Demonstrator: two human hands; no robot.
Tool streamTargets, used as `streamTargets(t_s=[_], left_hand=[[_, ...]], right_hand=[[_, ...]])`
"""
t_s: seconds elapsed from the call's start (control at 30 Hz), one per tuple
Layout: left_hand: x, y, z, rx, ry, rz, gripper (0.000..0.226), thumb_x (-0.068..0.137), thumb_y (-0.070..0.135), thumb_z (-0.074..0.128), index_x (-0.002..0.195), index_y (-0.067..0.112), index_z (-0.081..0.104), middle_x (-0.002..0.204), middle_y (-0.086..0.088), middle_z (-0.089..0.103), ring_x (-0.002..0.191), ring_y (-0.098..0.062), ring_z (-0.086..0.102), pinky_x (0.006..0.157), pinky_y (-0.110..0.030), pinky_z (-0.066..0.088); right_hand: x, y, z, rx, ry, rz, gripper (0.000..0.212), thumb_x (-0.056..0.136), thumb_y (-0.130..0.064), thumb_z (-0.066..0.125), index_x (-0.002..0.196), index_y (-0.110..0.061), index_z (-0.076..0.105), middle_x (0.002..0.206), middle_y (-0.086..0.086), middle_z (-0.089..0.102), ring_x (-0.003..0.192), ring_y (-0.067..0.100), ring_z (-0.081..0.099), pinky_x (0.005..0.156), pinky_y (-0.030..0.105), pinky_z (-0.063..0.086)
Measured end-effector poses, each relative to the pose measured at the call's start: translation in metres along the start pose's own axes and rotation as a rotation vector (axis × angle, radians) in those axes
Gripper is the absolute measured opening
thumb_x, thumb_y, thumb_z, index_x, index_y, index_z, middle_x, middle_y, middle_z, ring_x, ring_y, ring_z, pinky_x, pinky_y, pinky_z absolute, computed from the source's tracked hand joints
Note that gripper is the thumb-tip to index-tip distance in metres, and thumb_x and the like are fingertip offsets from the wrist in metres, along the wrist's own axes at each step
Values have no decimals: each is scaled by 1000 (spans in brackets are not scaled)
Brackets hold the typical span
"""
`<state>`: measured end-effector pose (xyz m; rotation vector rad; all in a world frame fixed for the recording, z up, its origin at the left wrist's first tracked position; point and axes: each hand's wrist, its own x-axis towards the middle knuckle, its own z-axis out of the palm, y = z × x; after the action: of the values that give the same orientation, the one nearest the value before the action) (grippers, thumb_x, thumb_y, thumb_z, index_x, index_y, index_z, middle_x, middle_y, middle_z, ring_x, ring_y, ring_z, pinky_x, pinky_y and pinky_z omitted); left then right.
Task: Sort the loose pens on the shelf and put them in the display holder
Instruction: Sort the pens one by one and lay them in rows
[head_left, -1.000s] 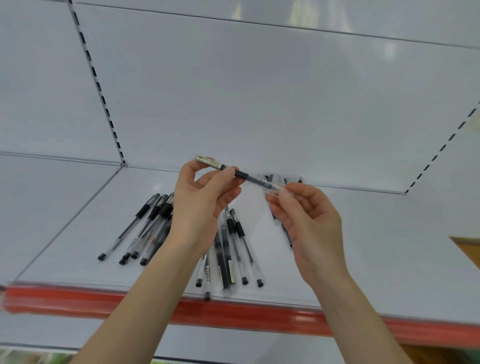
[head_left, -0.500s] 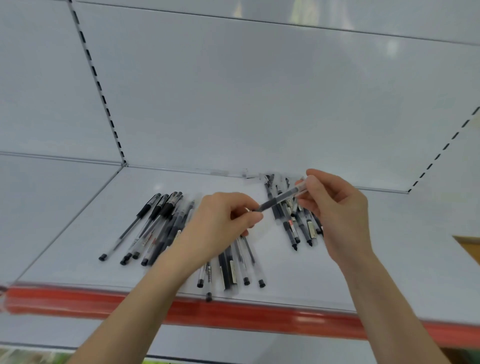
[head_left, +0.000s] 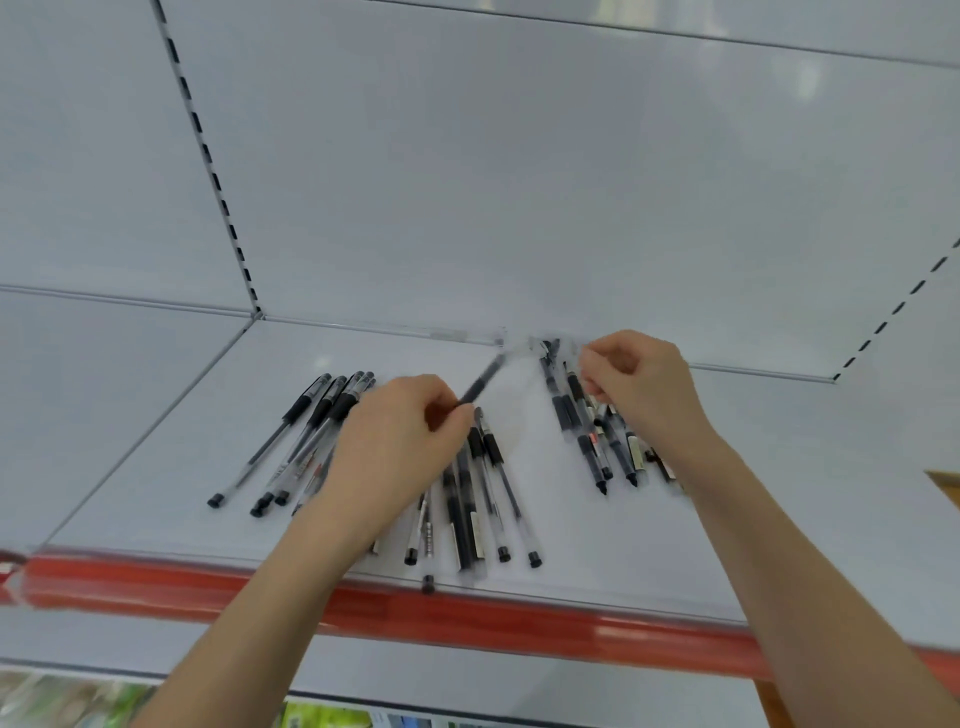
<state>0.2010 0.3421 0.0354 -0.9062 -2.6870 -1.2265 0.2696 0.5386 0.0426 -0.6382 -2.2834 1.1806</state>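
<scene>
A single pen (head_left: 480, 383) is pinched at its lower end in the left hand (head_left: 400, 441), slanting up and away over the middle pile of pens (head_left: 470, 506) on the shelf (head_left: 779, 519). The right hand (head_left: 641, 389) curls loosely over the right pile (head_left: 597, 431); whether its fingers (head_left: 597, 387) grip a pen there I cannot tell. A third group (head_left: 306, 436) lies to the left. This looks like the sorting step: the held pen wants laying with its matching pile. No display holder is in view.
</scene>
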Motion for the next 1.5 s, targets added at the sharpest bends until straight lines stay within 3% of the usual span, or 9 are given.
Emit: streamTargets(t_s=[0.1, 0.2, 0.3, 0.4, 0.57, 0.67, 0.9, 1.1, 1.5], left_hand=[[-1, -15, -2, 181, 9, -56, 17, 87, 32, 55, 82, 17, 62, 73, 7, 53, 77, -17, 53, 66, -28, 41], [-1, -20, -1, 267, -20, -76, 19, 88, 33, 53, 91, 17, 62, 78, 5, 52, 81, -18, 51, 68, -29, 41], [-1, -21, -2, 316, -37, -88, 22, 89, 36, 51, 98, 18, 60, 84, 4, 56, 86, -18, 54, 67, -27, 37], [-2, -22, -3, 333, -86, -97, 30, 89, 43, 50, 102, 17, 58, 87, 3, 58, 91, -18, 55, 71, -29, 40], [8, -21, -5, 322, -107, -81, 34, 88, 48, 50, 99, 17, 58, 85, 4, 54, 84, -16, 51, 70, -28, 40], [26, -17, -6, 329, -108, -42, 29, 89, 39, 52, 101, 14, 59, 90, 0, 58, 87, -19, 52, 74, -30, 41], [117, -35, 28, 409, -146, 111, 27, 93, 13, 46, 117, 4, 58, 120, -16, 58, 110, -32, 53, 90, -36, 41], [153, -57, 51, 453, -208, 124, 32, 90, 7, 48, 121, 3, 57, 128, -17, 54, 118, -33, 49, 97, -36, 38], [159, -56, 55, 435, -169, 116, 25, 85, 9, 59, 110, 1, 60, 119, -16, 56, 109, -32, 52, 87, -33, 40]], right_hand=[[5, 6, 7, -354, -170, -4, 15, 86, -18, 60, 84, -4, 66, 71, 1, 62, 70, 16, 55, 55, 17, 38], [7, 4, 21, -585, -272, -25, 28, 85, -16, 60, 68, 7, 60, 66, 18, 59, 60, 26, 51, 58, 29, 43], [11, 2, 34, -711, -294, -59, 43, 82, -13, 59, 49, -10, 31, 48, 4, 33, 44, 16, 28, 44, 30, 27], [13, 0, 40, -759, -310, -75, 44, 83, -8, 55, 51, -14, 25, 52, 1, 28, 45, 13, 24, 43, 26, 18], [9, 0, 25, -589, -310, 38, 34, 79, -5, 55, 50, -3, 38, 49, 7, 38, 45, 17, 32, 45, 24, 25], [-1, 1, 5, -309, -221, 126, 21, 79, -9, 58, 76, 11, 62, 60, 13, 59, 51, 18, 51, 57, 27, 44], [-27, 6, -11, 180, -252, 291, 20, 82, -2, 62, 95, -13, 51, 81, 12, 68, 51, 14, 59, 56, 28, 53], [-39, 10, -13, 184, -277, 280, 30, 80, -6, 63, 105, -14, 49, 90, 15, 69, 66, 19, 62, 59, 26, 52], [-40, 1, -5, 188, -251, 264, 13, 86, -5, 54, 91, -16, 50, 71, 4, 66, 56, 16, 61, 52, 25, 48]])
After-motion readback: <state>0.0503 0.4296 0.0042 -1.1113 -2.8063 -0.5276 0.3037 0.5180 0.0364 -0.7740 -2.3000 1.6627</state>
